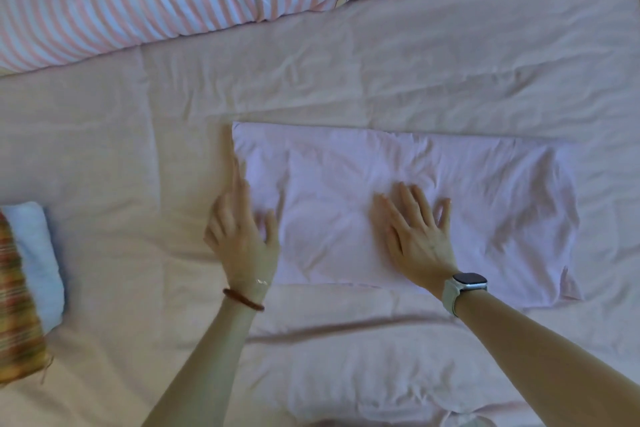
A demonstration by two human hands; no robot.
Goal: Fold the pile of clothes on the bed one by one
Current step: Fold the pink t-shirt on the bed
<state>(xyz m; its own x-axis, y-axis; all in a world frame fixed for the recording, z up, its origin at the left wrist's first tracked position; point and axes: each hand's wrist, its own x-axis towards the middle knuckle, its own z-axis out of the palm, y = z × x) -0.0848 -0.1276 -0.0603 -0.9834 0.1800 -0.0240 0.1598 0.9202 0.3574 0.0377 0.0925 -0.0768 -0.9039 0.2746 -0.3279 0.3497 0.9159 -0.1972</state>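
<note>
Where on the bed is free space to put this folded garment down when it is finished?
Bare sheet lies between the striped duvet and the pale pink garment. Another free patch sits between the left hand and the folded pile. The middle is crowded: the right hand presses flat on the garment, the left at its edge.

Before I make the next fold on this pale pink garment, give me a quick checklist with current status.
1. Pale pink garment lies flat on the bed sheet: ok, spread as a long rectangle.
2. Wrinkles smoothed: not ok, creases around the middle.
3. Right hand flat on the cloth: ok, fingers spread.
4. Left hand at the garment's left edge: ok, fingers straight.
5. Right end squared: not ok, the lower right corner is uneven.
6. Folded stack clear of the working area: ok, far left.
</note>
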